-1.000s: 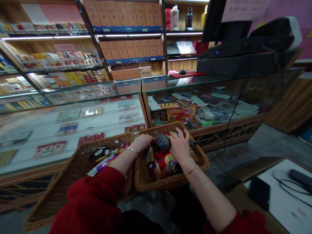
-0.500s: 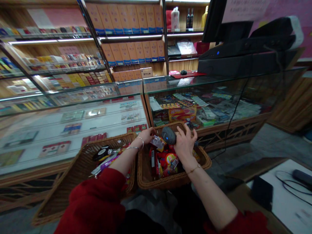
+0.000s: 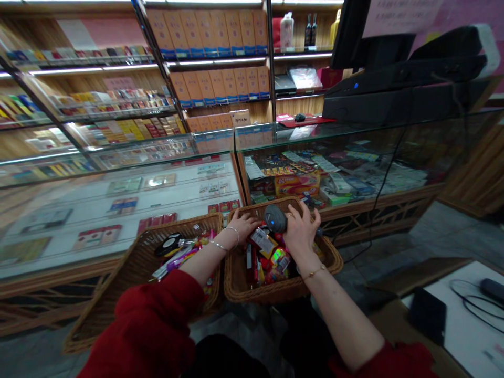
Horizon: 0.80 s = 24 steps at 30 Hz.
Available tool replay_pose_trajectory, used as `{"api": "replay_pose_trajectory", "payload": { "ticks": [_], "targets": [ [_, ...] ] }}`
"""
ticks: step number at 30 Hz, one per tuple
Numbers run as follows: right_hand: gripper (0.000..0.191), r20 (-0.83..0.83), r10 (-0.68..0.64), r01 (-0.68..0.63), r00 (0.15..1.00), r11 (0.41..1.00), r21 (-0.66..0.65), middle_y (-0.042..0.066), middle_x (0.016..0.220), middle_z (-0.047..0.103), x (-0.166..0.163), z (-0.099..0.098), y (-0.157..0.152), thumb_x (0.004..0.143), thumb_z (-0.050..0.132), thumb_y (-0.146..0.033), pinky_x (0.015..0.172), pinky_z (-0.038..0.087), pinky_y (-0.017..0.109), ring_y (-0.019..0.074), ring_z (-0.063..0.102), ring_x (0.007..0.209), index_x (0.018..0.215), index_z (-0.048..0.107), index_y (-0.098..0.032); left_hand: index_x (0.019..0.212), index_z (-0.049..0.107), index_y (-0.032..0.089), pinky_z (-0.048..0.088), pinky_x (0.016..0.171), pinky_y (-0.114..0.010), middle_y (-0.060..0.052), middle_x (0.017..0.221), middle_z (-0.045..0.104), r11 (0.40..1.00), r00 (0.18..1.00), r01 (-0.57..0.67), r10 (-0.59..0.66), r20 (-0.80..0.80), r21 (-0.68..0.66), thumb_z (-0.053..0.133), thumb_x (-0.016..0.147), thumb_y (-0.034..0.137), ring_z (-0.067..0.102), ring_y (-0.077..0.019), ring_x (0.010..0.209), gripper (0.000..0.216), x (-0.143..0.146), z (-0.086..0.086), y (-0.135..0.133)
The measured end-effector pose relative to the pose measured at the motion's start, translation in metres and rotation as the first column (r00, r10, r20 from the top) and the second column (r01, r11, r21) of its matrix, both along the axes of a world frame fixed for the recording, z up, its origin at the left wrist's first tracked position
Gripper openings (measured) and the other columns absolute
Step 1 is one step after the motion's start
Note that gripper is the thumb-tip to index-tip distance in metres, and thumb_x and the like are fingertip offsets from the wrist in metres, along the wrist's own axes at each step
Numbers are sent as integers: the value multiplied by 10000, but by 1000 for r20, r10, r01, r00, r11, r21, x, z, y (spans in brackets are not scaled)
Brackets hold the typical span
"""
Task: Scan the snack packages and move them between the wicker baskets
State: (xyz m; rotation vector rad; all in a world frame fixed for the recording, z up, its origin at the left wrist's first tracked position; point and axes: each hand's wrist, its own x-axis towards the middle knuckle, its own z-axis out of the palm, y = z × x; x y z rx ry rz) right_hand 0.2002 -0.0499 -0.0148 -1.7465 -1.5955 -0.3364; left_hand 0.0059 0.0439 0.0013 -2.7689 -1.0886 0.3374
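Observation:
In my right hand [image 3: 301, 233] is a dark grey handheld barcode scanner [image 3: 275, 218], its rounded head with a small blue light pointing left over the right wicker basket [image 3: 252, 296]. Fingers wrap its handle, which is mostly hidden. My left hand [image 3: 243, 229] reaches over that basket's left rim, its fingertips at the upper left edge of a small packet [image 3: 263, 242] with a white printed label facing up. Thumb and grip are partly hidden. Below lie red packages and a shiny round toy-like item [image 3: 279, 257].
A second wicker basket [image 3: 98, 315] on the left holds several colourful packaged items and a black round one [image 3: 168, 244]. Glass display counters [image 3: 189, 199] stand right behind the baskets. A black cable [image 3: 388, 168] hangs at right, near a white surface [image 3: 464, 315] with a dark flat device [image 3: 428, 315].
The small packet has turned so its white label faces up near the scanner. My left hand's fingers have shifted and spread slightly. The right hand keeps the scanner in nearly the same place.

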Motion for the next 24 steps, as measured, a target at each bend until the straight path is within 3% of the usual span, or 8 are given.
{"api": "replay_pose_trajectory", "payload": {
  "ticks": [5,8,12,18,24],
  "targets": [
    [343,4,4,-4,1000,1000,-6,65,1318,642,0,1,0,741,520,-87,1119,123,571,289,342,1379,1007,697,-211,1267,589,331,78,1171,-626,-74,1252,675,998,997,68,-68,27,1,679,715,154,531,-283,1244,586,1,0,4],
    [337,6,0,0,1000,1000,-7,62,1322,640,1,0,1,739,527,-93,1122,120,568,286,345,1378,1012,690,-204,1239,611,312,68,1183,-607,-78,1210,682,995,995,98,-98,20,21,687,708,169,537,-285,1225,555,2,5,4],
    [321,7,0,0,1000,1000,7,59,1309,649,1,-2,2,750,516,-90,1122,118,562,285,349,1377,995,690,-203,1233,610,256,57,1191,-600,-106,1218,653,989,993,118,-118,3,87,770,661,264,519,-309,1230,595,-1,23,-2],
    [303,1,12,-12,1000,999,30,58,1275,670,1,-6,2,754,519,-99,1113,134,542,276,383,1353,970,698,-213,1305,546,282,35,1184,-638,-105,1286,606,966,987,-53,12,158,254,807,654,350,454,-336,1290,704,-25,48,-21],
    [313,45,76,-78,996,996,40,54,1230,695,0,-9,2,713,549,-98,1095,166,500,270,419,1323,958,701,-219,1326,521,304,-6,1178,-666,-101,1280,611,886,918,-296,160,363,357,795,690,371,453,-335,1287,696,-47,38,-44]
  ]
}}
